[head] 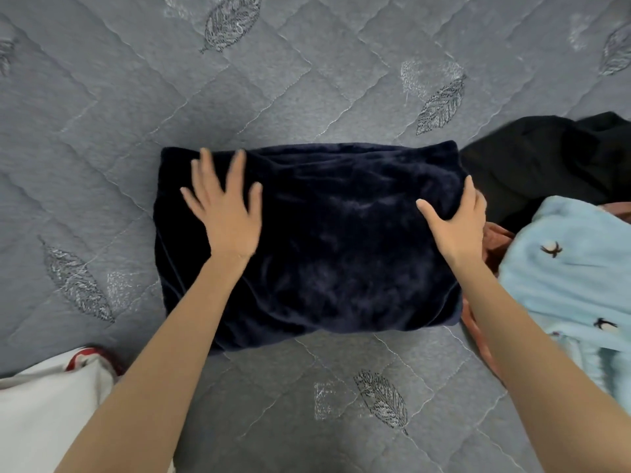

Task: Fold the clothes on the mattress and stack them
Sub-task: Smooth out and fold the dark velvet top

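A dark navy fleece garment [334, 240] lies folded into a thick rectangle in the middle of the grey quilted mattress [102, 114]. My left hand [223, 209] lies flat on its left part with the fingers spread. My right hand [456, 220] holds the garment's right edge, thumb on top and fingers wrapped over the side, out of sight.
To the right lie a black garment [546, 158], a light blue fleece piece with small penguin prints [573, 278] and a rust-coloured cloth [495, 240] under it. White fabric with red trim [51, 397] is at the lower left.
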A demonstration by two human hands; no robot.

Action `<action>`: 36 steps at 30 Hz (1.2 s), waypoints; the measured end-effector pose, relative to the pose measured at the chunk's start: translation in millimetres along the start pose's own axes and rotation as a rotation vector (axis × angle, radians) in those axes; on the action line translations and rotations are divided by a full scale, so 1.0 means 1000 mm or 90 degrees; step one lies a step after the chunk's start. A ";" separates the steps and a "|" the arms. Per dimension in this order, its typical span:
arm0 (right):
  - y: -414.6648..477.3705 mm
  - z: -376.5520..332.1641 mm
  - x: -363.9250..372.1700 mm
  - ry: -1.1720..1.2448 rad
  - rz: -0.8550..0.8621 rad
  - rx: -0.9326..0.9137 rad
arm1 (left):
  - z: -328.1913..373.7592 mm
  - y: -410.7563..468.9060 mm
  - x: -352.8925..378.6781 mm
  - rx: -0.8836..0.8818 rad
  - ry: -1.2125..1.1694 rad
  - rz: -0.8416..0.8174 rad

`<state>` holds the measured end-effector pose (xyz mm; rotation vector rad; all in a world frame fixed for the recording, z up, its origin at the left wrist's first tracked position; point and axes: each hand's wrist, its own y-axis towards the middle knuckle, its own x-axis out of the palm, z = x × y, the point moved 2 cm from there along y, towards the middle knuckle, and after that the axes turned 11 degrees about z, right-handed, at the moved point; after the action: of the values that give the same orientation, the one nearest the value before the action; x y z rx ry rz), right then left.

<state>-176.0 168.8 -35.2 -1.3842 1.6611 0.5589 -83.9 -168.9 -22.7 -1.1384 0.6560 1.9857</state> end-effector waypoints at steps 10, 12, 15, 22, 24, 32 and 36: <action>-0.004 0.036 0.000 0.311 -0.239 0.251 | -0.002 -0.041 0.039 0.224 0.262 -0.375; -0.010 0.037 0.000 0.329 -0.269 0.251 | 0.008 -0.044 0.037 0.213 0.249 -0.351; -0.019 0.037 -0.002 0.349 -0.267 0.240 | 0.030 -0.075 0.029 0.286 0.155 -0.302; -0.036 0.016 -0.020 0.411 -0.297 0.213 | 0.025 -0.113 0.038 0.303 0.234 -0.382; -0.042 0.007 -0.024 0.426 -0.278 0.191 | 0.022 -0.103 0.036 0.267 0.194 -0.354; -0.064 -0.005 -0.035 0.459 -0.259 0.164 | -0.022 -0.022 0.015 0.077 0.177 -0.267; -0.081 -0.015 -0.040 0.510 -0.303 0.191 | -0.022 -0.035 -0.001 0.124 0.044 -0.246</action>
<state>-104.7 156.1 21.1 -1.8064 1.7960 -0.5750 -44.5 -164.6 -34.6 -1.1225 0.5975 1.5302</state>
